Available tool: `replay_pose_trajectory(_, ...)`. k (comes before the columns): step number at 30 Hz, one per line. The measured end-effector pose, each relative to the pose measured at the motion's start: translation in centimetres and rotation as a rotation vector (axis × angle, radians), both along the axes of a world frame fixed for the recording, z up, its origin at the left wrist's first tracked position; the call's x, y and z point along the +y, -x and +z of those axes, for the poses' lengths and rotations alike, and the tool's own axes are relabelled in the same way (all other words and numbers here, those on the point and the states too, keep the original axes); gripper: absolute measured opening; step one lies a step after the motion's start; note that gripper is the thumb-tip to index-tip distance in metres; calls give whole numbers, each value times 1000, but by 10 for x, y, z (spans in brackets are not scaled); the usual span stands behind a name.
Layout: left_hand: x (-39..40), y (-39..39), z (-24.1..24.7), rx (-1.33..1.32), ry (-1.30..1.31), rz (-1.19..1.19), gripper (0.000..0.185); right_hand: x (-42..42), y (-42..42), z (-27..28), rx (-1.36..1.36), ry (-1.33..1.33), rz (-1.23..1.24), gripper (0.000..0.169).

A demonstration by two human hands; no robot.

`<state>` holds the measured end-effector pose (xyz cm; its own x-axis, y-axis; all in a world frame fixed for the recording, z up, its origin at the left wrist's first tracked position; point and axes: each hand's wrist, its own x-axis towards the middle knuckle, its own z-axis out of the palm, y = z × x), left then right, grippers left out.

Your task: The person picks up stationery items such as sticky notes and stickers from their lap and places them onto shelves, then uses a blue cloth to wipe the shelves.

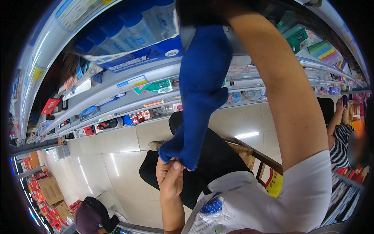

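A long blue cloth (204, 70) hangs in folds across the middle, in front of the store shelf. My left hand (171, 177) pinches its lower end between thumb and fingers, above my dark trouser legs (222, 158). From the right, my right arm (292, 102) reaches up to the top edge, where a dark area hides the hand. The cloth's upper end runs into that same dark area, so whether my right hand grips it does not show. Just left of the cloth stands an open blue carton (146, 60) with several blue-capped bottles (136, 27).
Shelf tiers with price strips (131, 82) curve across the view, holding packaged goods. A wooden seat frame (251, 152) is by my legs on the tiled floor (119, 152). One person (342, 137) is at the right, another (90, 216) at lower left. Cardboard boxes (50, 190) are stacked far left.
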<state>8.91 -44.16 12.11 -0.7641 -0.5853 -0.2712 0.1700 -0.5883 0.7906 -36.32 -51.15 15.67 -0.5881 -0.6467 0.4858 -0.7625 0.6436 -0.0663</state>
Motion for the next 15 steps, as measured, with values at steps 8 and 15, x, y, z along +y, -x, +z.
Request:
replay_pose_trajectory(8,-10,8,8,52,155,-61,35,64,-51,40,92,50,-19,36)
replay_pose_trajectory(15,-3,45,29,171,297,-156,40,147,-212,11,-21,109,473,23)
